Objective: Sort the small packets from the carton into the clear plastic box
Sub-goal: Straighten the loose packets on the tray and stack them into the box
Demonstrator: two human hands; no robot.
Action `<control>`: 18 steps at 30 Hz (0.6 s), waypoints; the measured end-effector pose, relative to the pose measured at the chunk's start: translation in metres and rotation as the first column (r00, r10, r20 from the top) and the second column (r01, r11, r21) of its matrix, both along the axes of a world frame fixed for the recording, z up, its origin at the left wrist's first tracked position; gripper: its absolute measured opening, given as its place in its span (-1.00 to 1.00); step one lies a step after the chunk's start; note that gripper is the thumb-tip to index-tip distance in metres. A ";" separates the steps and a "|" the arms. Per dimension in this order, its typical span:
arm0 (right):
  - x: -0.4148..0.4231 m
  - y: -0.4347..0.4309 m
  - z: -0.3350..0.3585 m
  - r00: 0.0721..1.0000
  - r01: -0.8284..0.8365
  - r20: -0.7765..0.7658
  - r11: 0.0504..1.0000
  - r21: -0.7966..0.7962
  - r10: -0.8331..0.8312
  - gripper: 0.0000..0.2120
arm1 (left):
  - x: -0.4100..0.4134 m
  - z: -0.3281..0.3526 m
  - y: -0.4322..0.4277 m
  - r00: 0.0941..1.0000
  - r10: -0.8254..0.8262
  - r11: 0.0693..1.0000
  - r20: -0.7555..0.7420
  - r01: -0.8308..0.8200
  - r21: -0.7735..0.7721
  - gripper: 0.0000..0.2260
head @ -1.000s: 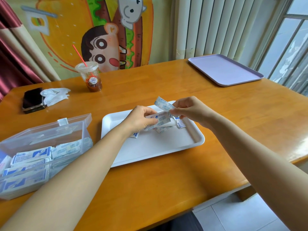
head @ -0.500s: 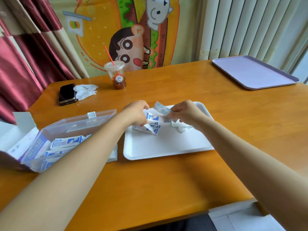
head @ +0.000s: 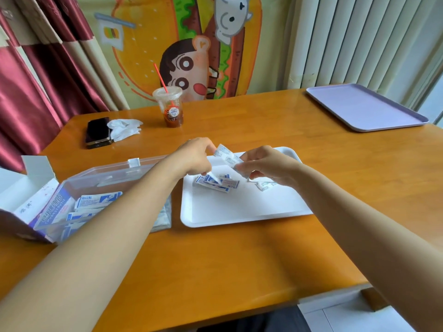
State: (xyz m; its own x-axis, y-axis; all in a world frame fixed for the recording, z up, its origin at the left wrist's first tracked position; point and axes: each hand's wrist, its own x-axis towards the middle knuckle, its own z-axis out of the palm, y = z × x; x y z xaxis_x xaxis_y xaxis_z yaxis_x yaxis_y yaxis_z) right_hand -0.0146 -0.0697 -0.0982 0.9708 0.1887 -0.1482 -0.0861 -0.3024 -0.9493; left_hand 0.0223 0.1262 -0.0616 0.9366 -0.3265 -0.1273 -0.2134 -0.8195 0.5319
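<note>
Left hand: your left hand [head: 194,156] reaches over the far left corner of the white tray with its fingers curled. Its fingertips pinch the left end of the packet strip.
Right hand: your right hand [head: 265,167] sits just to the right, thumb and fingers closed on the right end of the same strip. Your hands are close together but not touching.
Packet strip: the packet strip [head: 227,156], white with blue print, is held in the air above the tray, slanting down from left to right.
Loose packets: the loose packets [head: 217,183] lie in a small overlapping heap on the tray, under your left hand. A single packet [head: 263,186] lies apart from them, under your right hand.
White tray: the white tray [head: 239,220] lies flat in the middle of the tabletop [head: 239,264].
Clear plastic box: the clear plastic box [head: 112,174] stands just left of the tray with its lid raised on the far side. The boxed packets [head: 96,200] are stacked inside it. Your left forearm crosses over its right end.
Carton: the carton [head: 38,207] sits at the left edge with its flap open. You cannot tell whether it lies inside the box or against it.
Far left: a black phone [head: 97,131] lies with a crumpled tissue [head: 124,125] touching its right side.
Far middle: a plastic cup [head: 170,106] holds a red straw.
Far right: a lilac tray [head: 364,109] lies well apart from the rest.
</note>
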 end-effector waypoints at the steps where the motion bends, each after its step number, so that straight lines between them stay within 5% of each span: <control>1: -0.001 0.000 0.002 0.998 -0.053 -0.036 0.996 0.068 0.055 -0.92 | -0.001 -0.001 -0.003 1.000 -0.024 0.994 -0.012 0.022 -0.103 -0.59; 5: -0.004 -0.011 0.006 0.993 -0.113 -0.028 0.991 0.066 0.115 -0.98 | -0.005 -0.005 -0.020 0.993 -0.119 0.926 -0.011 0.107 -0.361 -0.64; 9: -0.009 -0.040 0.009 0.994 0.073 0.074 0.997 0.037 -0.076 -0.87 | 0.000 -0.024 -0.044 0.997 -0.066 0.909 0.039 0.076 -0.410 -0.71; 13: -0.019 -0.071 0.011 0.943 0.305 0.128 0.952 0.037 -0.307 -0.70 | 0.001 -0.048 -0.067 0.972 -0.131 0.968 0.194 0.167 -0.185 -0.68; 18: -0.028 -0.090 0.004 0.921 0.374 0.154 0.923 -0.090 -0.358 -0.88 | -0.001 -0.066 -0.094 0.915 -0.330 0.944 0.233 0.320 0.080 -0.69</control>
State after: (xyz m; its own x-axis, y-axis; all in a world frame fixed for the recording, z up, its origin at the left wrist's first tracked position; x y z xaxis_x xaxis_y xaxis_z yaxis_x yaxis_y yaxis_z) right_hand -0.0421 -0.1594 -0.0945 0.9809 -0.1938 -0.0130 -0.0876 -0.3816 -0.9202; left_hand 0.0208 0.0317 -0.1275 0.7837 -0.6174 0.0688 -0.5885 -0.7023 0.4005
